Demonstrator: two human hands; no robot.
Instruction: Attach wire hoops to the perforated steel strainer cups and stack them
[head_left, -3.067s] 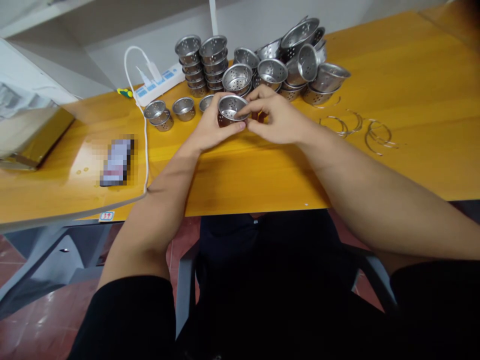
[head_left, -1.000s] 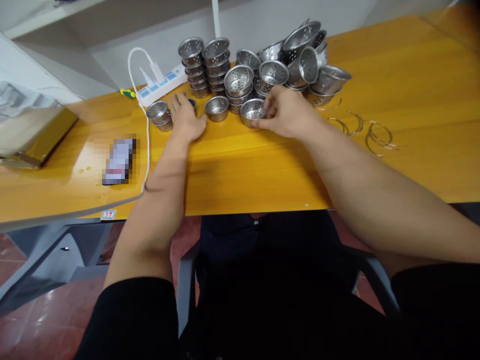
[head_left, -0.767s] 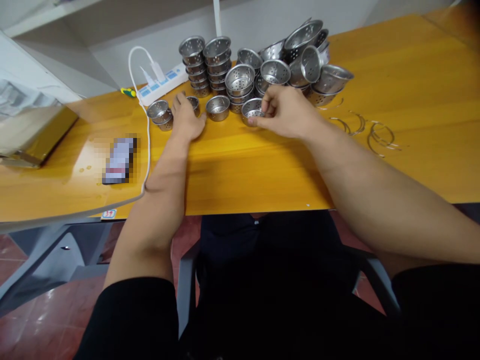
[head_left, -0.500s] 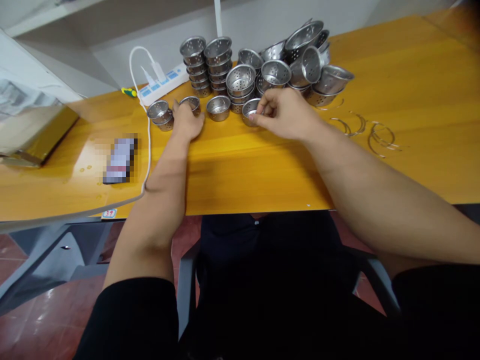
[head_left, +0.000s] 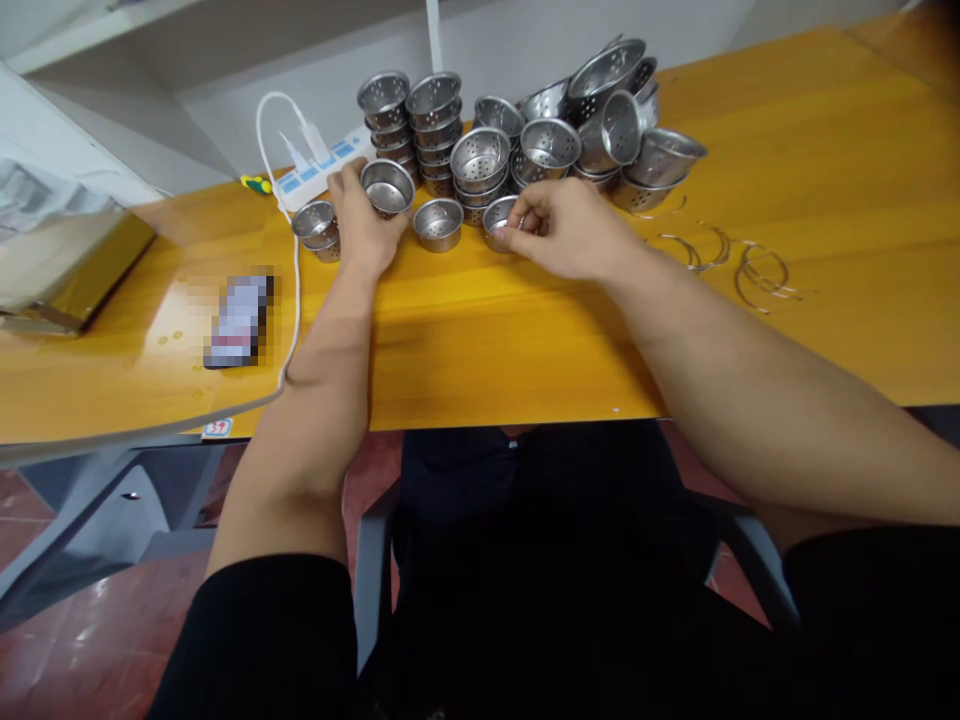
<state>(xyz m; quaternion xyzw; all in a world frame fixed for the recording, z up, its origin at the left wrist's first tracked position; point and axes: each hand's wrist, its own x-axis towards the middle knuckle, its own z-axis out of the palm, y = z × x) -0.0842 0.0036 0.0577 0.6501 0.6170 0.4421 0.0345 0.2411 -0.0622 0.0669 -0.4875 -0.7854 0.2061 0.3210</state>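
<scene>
My left hand (head_left: 365, 222) grips a perforated metal strainer cup (head_left: 388, 190) between thumb and fingers, its mouth facing up. To the left of that hand stand two nested strainer cups (head_left: 316, 232). A single strainer cup (head_left: 438, 224) sits on the table between my hands. Fingers curled, my right hand (head_left: 562, 225) pinches the rim of another small strainer cup (head_left: 496, 222), which rests on the table. Part of that cup is hidden behind the fingers.
Two tall stacks of cups (head_left: 435, 130) stand at the back, beside a loose pile of cups (head_left: 611, 130). Thin wire rings (head_left: 761, 270) lie to the right. A power strip (head_left: 324, 170) with a white cable, a phone (head_left: 238, 322) and a cardboard box (head_left: 71, 265) are on the left.
My left hand has raised its cup up and slightly right, towards the tall stacks. My right hand and its cup have hardly moved.
</scene>
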